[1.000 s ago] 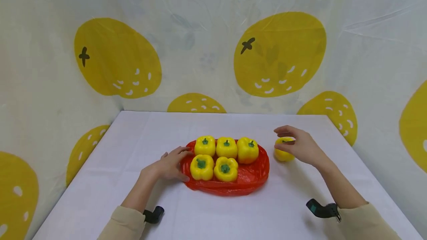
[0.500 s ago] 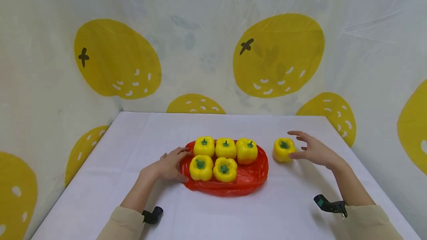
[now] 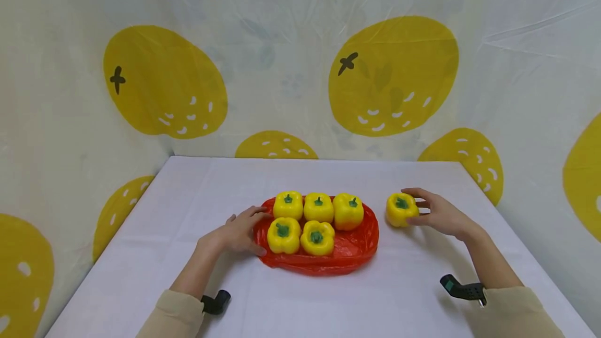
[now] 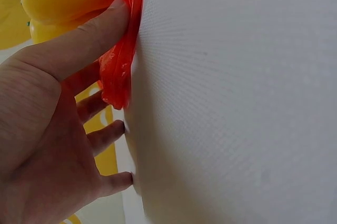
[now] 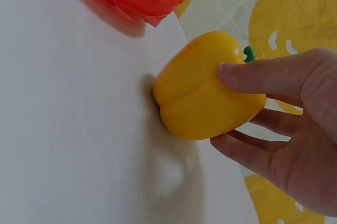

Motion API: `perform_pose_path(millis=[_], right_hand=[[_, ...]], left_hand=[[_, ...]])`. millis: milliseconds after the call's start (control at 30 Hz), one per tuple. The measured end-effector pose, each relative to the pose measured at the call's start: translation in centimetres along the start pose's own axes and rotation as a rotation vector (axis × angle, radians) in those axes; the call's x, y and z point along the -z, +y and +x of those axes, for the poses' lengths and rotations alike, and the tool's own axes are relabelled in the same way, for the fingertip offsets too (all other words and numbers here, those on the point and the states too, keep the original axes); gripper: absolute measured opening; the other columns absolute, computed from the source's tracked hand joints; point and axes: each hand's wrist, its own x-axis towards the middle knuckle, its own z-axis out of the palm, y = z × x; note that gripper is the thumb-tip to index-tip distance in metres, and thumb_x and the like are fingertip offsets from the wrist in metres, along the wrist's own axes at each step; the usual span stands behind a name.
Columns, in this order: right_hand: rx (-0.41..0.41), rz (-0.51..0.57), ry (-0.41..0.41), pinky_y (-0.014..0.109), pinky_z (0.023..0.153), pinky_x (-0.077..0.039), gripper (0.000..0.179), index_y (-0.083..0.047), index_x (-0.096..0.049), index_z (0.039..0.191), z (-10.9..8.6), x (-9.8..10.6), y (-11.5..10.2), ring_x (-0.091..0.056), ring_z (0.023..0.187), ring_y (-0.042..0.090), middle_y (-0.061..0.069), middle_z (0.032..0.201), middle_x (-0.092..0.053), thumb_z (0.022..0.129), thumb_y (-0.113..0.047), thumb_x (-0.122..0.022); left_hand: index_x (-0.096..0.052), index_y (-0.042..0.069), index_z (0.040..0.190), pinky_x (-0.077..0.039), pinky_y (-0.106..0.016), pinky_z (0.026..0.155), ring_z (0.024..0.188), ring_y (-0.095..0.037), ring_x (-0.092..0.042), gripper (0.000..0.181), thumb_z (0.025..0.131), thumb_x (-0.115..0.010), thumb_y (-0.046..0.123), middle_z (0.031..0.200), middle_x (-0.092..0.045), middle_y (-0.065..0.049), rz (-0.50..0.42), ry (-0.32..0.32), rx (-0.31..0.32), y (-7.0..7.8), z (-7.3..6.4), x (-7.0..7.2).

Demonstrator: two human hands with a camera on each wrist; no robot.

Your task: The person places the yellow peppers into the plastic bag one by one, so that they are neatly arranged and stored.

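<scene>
A red plastic bag (image 3: 349, 246), its edge rolled into a low rim, lies on the table with several yellow bell peppers (image 3: 317, 238) standing in it, stems up. At its left end rests my left hand (image 3: 239, 231), fingers spread and relaxed; in the left wrist view the thumb (image 4: 87, 42) touches the red plastic and some fingertips reach the white cloth. Right of the bag, my right hand (image 3: 439, 215) grips a single yellow bell pepper (image 5: 202, 90). Its thumb lies on the near side, with fingers around the far side and below. The green stem shows beside the thumb.
White cloth covers the table (image 3: 300, 301). Behind and beside it hangs a pale curtain (image 3: 281, 67) printed with big yellow fruit. Each wrist wears a black camera mount, one at the left wrist (image 3: 216, 302) and one at the right wrist (image 3: 462, 290).
My right hand drew back to the right off the lone pepper, then came in again and closed its thumb and fingers around it. The left hand and the bag stayed put.
</scene>
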Motion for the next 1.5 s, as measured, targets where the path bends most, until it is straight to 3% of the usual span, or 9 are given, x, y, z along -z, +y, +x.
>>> perform_pose_path(millis=[433, 933, 1500], right_hand=[[-0.017, -0.05, 0.027, 0.065, 0.097, -0.05, 0.074, -0.001, -0.043, 0.151, -0.6, -0.6, -1.0, -0.046, 0.13, 0.051, 0.025, 0.15, -0.046, 0.089, -0.018, -0.081], [-0.013, -0.1, 0.098, 0.06, 0.091, -0.055, 0.076, -0.004, -0.045, 0.15, -2.1, -0.5, -4.6, -0.048, 0.128, 0.049, 0.023, 0.146, -0.05, 0.087, -0.021, -0.083], [0.074, -0.065, 0.109, 0.036, 0.081, -0.062, 0.071, -0.008, -0.047, 0.147, -3.3, -1.1, -9.1, -0.052, 0.125, 0.044, 0.016, 0.141, -0.054, 0.087, -0.017, -0.083]], left_hand=[[-0.052, 0.019, 0.149, -0.009, -0.074, 0.115, 0.151, -0.037, -0.024, 0.082, 0.077, -0.09, 0.026, 0.159, -0.036, -0.012, -0.001, -0.001, 0.004, 0.0, -0.2, 0.0], [-0.053, 0.021, 0.148, -0.01, -0.074, 0.115, 0.149, -0.035, -0.026, 0.081, 0.076, -0.091, 0.026, 0.158, -0.038, -0.01, -0.014, 0.002, 0.01, 0.2, -0.3, 0.0], [-0.052, 0.019, 0.15, -0.009, -0.074, 0.116, 0.15, -0.034, -0.025, 0.084, 0.076, -0.091, 0.027, 0.159, -0.037, -0.01, -0.008, -0.003, 0.012, -0.1, -0.1, 0.0]])
